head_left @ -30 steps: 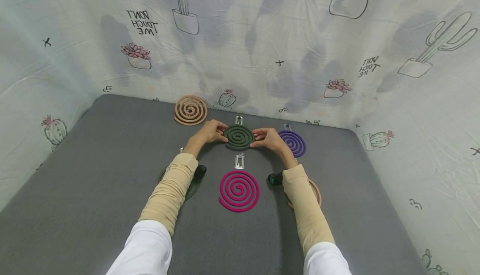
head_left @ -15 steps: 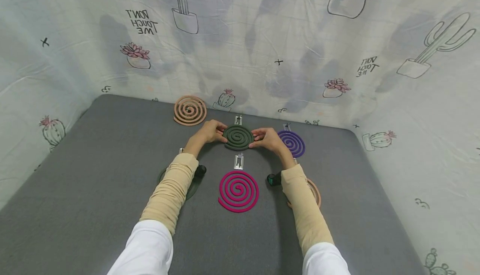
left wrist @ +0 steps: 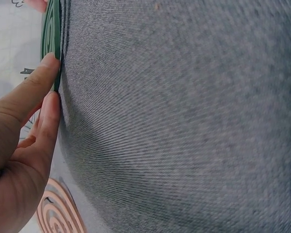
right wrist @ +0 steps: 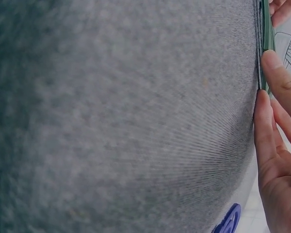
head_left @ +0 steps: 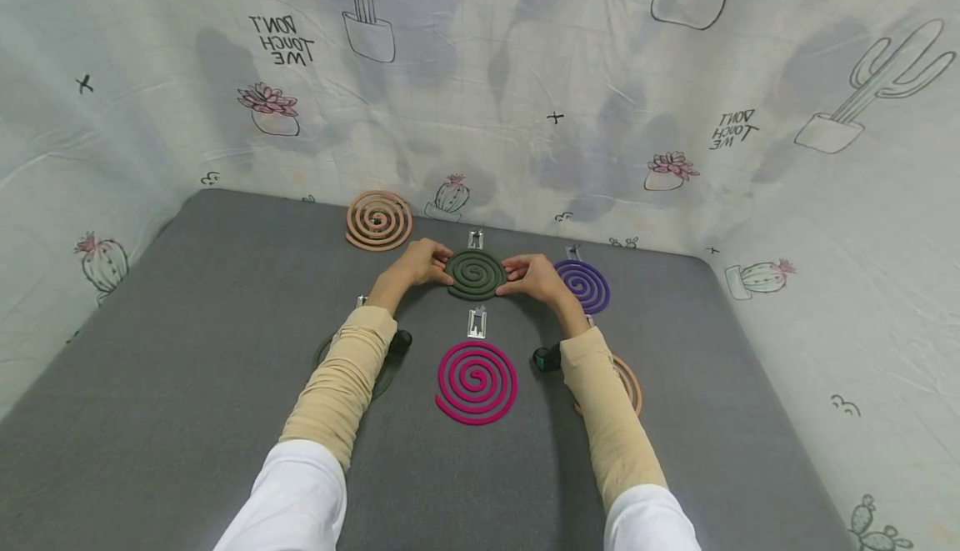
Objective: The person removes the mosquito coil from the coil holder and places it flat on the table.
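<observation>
In the head view a dark green mosquito coil (head_left: 476,274) lies flat between both hands near the far side of the table. My left hand (head_left: 417,264) pinches its left edge, and my right hand (head_left: 536,278) pinches the right edge. The left wrist view shows thumb and fingertips at the green coil's rim (left wrist: 51,34). From the right wrist the same rim (right wrist: 268,36) appears edge-on, close to the grey cloth. Metal coil stands sit just behind it (head_left: 476,240) and just in front of it (head_left: 477,323).
Nearest in front lies a pink coil (head_left: 476,383). A tan coil (head_left: 378,220) is at the back left, a purple one (head_left: 582,287) on the right. My forearms partly cover another green coil (head_left: 386,378) and another tan coil (head_left: 630,383). Printed cloth (head_left: 480,117) hangs behind the table.
</observation>
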Tool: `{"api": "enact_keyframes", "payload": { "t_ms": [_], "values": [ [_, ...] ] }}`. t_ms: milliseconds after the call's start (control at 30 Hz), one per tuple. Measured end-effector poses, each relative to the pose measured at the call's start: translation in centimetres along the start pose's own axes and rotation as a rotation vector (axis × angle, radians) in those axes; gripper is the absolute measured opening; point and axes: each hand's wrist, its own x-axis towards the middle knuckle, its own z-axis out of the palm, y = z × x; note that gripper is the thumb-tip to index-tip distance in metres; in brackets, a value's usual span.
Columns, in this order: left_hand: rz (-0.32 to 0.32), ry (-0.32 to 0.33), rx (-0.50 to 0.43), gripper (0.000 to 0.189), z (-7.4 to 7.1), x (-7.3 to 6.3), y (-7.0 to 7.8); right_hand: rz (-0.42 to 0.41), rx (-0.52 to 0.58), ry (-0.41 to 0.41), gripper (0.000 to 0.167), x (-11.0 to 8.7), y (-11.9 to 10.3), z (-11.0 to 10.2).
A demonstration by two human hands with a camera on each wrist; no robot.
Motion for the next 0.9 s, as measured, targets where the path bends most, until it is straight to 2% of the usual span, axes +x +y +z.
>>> {"api": "enact_keyframes", "payload": {
  "t_ms": [300,900],
  "values": [
    [0.002,-0.009,0.0,0.057,0.09,-0.01,-0.26,0.011,-0.114,-0.002,0.055,0.43,-0.25,-0.07],
    [0.021,0.007,-0.006,0.056,-0.28,0.05,-0.24,-0.007,-0.07,-0.004,0.052,0.34,-0.13,-0.67]
  ]
}}
